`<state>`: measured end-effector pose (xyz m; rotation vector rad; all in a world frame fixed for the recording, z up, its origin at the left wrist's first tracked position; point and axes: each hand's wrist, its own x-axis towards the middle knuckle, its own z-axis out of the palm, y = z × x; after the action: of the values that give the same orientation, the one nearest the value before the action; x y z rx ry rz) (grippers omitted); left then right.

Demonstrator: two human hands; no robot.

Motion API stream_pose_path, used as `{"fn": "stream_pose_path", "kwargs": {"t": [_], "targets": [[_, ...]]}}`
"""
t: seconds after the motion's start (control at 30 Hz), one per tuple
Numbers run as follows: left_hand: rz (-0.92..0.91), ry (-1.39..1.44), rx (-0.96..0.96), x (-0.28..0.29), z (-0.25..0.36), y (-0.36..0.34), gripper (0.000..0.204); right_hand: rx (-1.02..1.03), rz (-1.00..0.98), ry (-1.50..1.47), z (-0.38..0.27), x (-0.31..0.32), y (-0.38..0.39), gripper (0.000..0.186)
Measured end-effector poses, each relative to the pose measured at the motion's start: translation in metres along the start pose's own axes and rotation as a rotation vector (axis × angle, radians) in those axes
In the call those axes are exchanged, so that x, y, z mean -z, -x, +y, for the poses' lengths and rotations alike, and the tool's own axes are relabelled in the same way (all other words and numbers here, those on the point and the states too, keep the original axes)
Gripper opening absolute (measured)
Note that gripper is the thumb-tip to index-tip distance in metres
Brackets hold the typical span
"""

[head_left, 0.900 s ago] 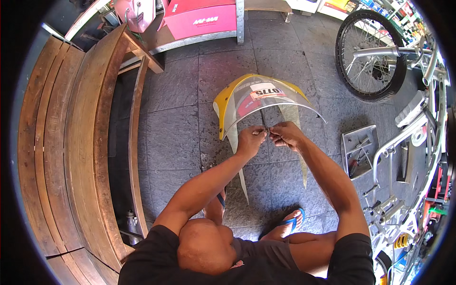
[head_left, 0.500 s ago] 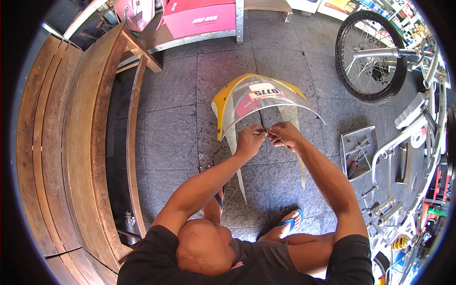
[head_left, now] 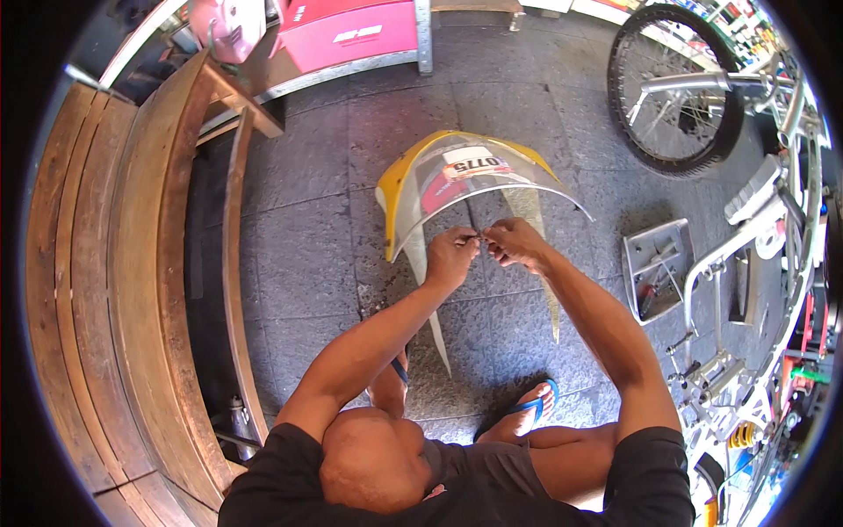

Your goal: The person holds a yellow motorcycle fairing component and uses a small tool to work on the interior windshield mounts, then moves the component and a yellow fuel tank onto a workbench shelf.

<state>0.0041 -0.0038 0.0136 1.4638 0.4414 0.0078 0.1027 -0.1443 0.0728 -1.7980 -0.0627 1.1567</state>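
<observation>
Between you and the yellow fairing (head_left: 401, 182) on the floor (head_left: 299, 167), your left hand (head_left: 451, 256) and right hand (head_left: 516, 244) appear to pinch 1 small dark piece (head_left: 475, 237), fingers (head_left: 497, 232) narrow; this seems fine 2-handed work, calling for a steady grip. To the right, a grey tray (head_left: 629, 279) holds loose tools (head_left: 660, 259).

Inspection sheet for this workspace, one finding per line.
Surface: dark tiled floor, speckled.
Job's things: yellow fairing with clear windscreen, resting on the floor; small dark piece, too small to identify.
Clutter: grey tray holding tools, right of the fairing.
Grip: left hand pinches the small dark piece; right hand close against it, hold unclear.
Cables: nothing seen at the hands; crowded right edge unclear.
Surroundings: wooden bench left, pink box ahead, spoked wheel and silver metal frame right.
</observation>
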Motion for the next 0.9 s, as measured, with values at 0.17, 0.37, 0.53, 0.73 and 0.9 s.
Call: {"fn": "stream_pose_path", "kwargs": {"t": [0.17, 0.37, 0.53, 0.73, 0.9], "targets": [[-0.01, 0.038, -0.143, 0.004, -0.012, -0.005, 0.011, 0.14, 0.02, 0.158, 0.015, -0.002, -0.019, 0.038], [-0.013, 0.21, -0.027, 0.005, -0.014, -0.001, 0.01, 0.211, 0.076, 0.219, 0.023, -0.005, -0.02, 0.036], [0.017, 0.082, -0.03, 0.007, -0.01, -0.006, 0.011, -0.004, 0.004, -0.018, 0.007, -0.005, -0.015, 0.026], [0.007, 0.107, 0.031, 0.008, 0.0, -0.004, 0.011, 0.012, -0.053, -0.126, 0.008, 0.0, -0.011, 0.021], [0.035, 0.06, 0.033, 0.006, 0.008, -0.003, 0.012, 0.009, -0.059, -0.198, 0.009, 0.003, -0.015, 0.019]]}}
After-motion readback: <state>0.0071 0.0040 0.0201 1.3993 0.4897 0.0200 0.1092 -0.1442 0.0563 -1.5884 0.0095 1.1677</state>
